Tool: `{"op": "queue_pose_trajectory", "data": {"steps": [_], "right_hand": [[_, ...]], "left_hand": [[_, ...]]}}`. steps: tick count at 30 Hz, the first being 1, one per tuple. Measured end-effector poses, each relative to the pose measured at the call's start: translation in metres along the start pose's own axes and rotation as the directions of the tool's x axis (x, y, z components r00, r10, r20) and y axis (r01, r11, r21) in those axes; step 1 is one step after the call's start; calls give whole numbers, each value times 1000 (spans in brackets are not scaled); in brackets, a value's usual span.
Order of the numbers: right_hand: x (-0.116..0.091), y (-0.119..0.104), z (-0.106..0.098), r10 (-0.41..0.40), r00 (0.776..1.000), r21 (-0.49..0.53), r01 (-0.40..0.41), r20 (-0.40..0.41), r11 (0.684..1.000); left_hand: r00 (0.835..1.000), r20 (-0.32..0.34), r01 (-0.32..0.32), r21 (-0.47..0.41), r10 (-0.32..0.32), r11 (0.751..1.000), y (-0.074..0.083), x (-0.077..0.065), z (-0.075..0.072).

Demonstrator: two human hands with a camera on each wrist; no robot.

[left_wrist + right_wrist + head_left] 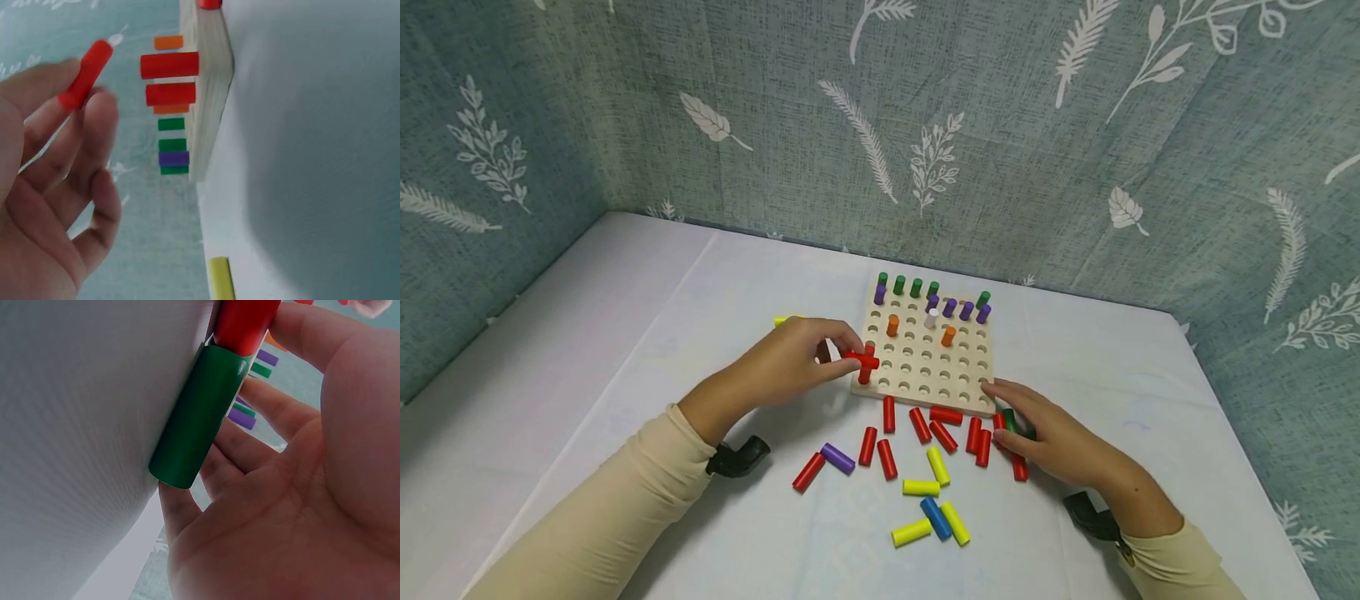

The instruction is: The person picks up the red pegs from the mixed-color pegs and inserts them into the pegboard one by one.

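Between thumb and fingertips, my left hand [797,360] pinches a red peg [89,74], held roughly level over the left front corner of the wooden pegboard [925,398]. Two red pegs [169,65] stand in the board there, overlapped by the held one in the head view. My right hand [1060,433] lies at the board's right front corner, its fingers loosely bent and fingertips right at the edge. Under its palm side are a green peg [197,415] and red pegs [247,325] on the table, partly hidden by the hand in the head view.
Green, purple [966,311], orange [948,337] and white pegs [932,317] stand in the board's back half. Before the board lie several loose red pegs [887,459], several yellow pegs [912,532], a blue peg [936,518] and a purple peg [837,458]. A patterned curtain [775,125] hangs behind.
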State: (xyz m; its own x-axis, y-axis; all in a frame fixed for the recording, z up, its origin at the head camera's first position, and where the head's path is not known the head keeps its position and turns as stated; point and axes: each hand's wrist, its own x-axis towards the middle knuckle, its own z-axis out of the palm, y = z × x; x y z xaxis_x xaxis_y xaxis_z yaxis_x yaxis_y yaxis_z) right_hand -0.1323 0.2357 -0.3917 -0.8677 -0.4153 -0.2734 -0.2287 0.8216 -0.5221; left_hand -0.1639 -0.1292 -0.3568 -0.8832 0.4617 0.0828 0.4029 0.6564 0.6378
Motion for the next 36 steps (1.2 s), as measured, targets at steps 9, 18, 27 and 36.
{"op": "queue_pose_trajectory", "data": {"steps": [9, 18, 27, 36], "right_hand": [[-1, 1, 0, -24, 1000, 0, 24, -7, 1000], [-1, 3, 0, -45, 999, 1, 45, -13, 999], [-2, 7, -3, -40, 999, -3, 40, -18, 999], [-1, 8, -2, -63, 998, 3, 63, -18, 998]], "left_hand": [[994, -112, 8, 79, 1, 997, 3, 2, 6], [986, -168, 11, 130, 11, 992, 4, 3, 2], [991, -135, 7, 166, 16, 986, 23, 20, 5], [990, -142, 5, 173, 20, 985, 36, 32, 11]]}}
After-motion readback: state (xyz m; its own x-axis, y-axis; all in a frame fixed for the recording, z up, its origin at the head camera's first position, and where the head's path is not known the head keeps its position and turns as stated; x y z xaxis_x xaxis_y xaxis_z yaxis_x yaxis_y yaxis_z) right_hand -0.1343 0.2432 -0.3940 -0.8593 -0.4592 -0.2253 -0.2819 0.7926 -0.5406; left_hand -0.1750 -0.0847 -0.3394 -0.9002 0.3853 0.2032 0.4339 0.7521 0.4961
